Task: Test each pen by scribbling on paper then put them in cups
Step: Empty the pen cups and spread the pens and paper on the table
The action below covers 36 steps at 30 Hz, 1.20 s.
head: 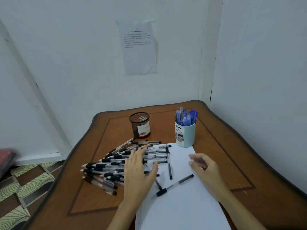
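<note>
The black mesh cup stood empty on the table. The light blue cup held blue pens, upright. A pile of black pens lay left of the paper, some spilling onto it. The left hand, fingers spread, was over the pile; contact could not be confirmed. The right hand, fingers loosely curled, gripped nothing above the paper.

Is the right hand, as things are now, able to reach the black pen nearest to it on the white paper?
Probably yes. The right hand holds nothing and hovers close beside that pen, and only bare paper lies between them.
</note>
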Motion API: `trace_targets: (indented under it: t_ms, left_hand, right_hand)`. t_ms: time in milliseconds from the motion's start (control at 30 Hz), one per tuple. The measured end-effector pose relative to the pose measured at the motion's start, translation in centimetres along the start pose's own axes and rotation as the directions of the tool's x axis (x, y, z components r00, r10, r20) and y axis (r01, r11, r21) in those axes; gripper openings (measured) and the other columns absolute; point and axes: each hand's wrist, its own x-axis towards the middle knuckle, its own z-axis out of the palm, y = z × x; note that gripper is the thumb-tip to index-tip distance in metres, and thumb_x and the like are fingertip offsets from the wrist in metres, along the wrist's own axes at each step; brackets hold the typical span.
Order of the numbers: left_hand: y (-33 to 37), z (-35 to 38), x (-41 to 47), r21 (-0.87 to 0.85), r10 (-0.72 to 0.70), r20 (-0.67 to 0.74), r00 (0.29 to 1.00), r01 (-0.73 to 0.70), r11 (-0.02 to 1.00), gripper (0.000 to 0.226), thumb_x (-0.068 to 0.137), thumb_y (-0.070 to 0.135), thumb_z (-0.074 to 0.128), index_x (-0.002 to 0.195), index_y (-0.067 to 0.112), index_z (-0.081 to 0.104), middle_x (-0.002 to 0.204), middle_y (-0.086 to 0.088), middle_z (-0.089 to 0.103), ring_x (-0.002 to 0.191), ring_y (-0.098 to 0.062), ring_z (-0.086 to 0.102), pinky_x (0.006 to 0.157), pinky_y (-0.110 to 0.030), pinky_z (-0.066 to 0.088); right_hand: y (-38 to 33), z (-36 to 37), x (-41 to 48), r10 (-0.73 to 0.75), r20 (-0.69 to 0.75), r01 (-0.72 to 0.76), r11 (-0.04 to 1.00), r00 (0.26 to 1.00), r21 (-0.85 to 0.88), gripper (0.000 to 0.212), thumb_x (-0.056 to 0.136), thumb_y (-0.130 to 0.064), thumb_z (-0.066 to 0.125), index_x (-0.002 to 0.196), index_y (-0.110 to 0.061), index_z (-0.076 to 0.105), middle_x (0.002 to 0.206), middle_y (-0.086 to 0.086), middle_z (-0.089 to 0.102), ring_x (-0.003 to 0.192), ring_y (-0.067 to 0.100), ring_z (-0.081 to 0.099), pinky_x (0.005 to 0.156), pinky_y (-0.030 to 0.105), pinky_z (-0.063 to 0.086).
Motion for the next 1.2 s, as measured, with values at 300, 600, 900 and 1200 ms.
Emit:
trace_targets:
  t_ms: [300,600,900,1200]
  left_hand:
    - [-0.3,0.7,-3.0,0.268,-0.113,0.119,0.986,0.078,0.96,0.095,0.065,0.079,0.001,0.148,0.037,0.018,0.16,0.009,0.001,0.146,-0.014,-0.014,0.111,-0.028,-0.018]
    - [-0.3,0.9,-2.4,0.305,-0.137,0.165,0.977,0.081,0.949,0.098,0.062,0.082,0.001,0.15,0.039,0.005,0.16,0.008,0.003,0.147,-0.013,-0.011,0.112,-0.028,-0.018]
    - [-1.1,1.4,-2.4,0.327,-0.116,0.174,0.978,0.054,0.944,0.106,0.06,0.087,0.004,0.152,0.035,0.007,0.161,0.005,0.007,0.148,-0.016,-0.006,0.118,-0.036,-0.009]
    - [-0.9,1.4,-2.6,0.326,-0.099,0.149,0.984,0.046,0.944,0.111,0.061,0.089,0.004,0.153,0.028,-0.001,0.161,0.002,0.01,0.148,-0.019,0.002,0.119,-0.037,-0.005]
  right_hand:
    - [-1.7,0.7,7.9,0.124,-0.112,-0.125,0.992,0.986,-0.001,0.099,0.067,-0.017,0.087,0.146,-0.017,0.028,0.146,0.006,0.036,0.132,0.022,0.04,0.105,0.037,0.039]
    - [-0.9,1.8,11.7,0.037,-0.06,-0.036,0.999,0.997,0.026,0.088,0.058,-0.015,0.091,0.132,-0.013,0.043,0.127,0.004,0.055,0.115,0.021,0.054,0.09,0.031,0.051]
    - [-1.4,-4.8,8.1,-0.256,-0.052,0.234,0.936,0.965,-0.263,0.078,0.057,-0.021,0.092,0.125,-0.022,0.052,0.117,-0.009,0.058,0.1,0.009,0.058,0.08,0.014,0.05]
    - [-1.7,-9.2,4.4,-0.481,0.217,0.393,0.302,0.849,-0.869,0.086,0.054,-0.008,0.088,0.131,-0.023,0.052,0.13,0.009,0.056,0.124,0.032,0.05,0.098,0.047,0.043]
